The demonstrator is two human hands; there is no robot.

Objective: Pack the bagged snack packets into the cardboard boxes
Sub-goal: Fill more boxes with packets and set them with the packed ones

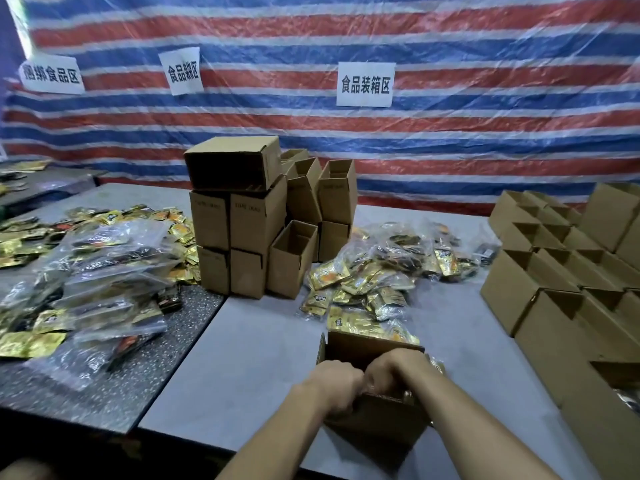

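While the packing is being done on the grey tabletop (249,358), the supply is being held at the far left as a slumped pile of clear plastic bags stuffed with gold and dark foil snack packets (104,271), and a stack of small brown cardboard boxes (242,230) is being stored just to its right. Nearer the camera, a clear bag of snack packets (373,389) is apparently being pressed into the mouth of a small open brown cardboard box (377,417). The left hand (337,384) is being held with fingers curled down at the near left of the opening, and the right hand (393,370) is being held likewise, knuckles up, the two almost touching. Both seem closed on the bag, though only a crinkle of plastic is being shown between them, so the exact grip cannot be told. The bag is being judged light, soft and lumpy, with slick film that slides and bulges. It is better being taken across its width by both hands and squeezed narrow than pinched at a corner. The box is being judged stiff yet light enough to skid, so bracing is being advised. Beyond it a loose heap of gold foil packets and further bags (381,271) is being offered within reach, and at the far right rows of open brown cardboard boxes (554,271) are being presented for filling.
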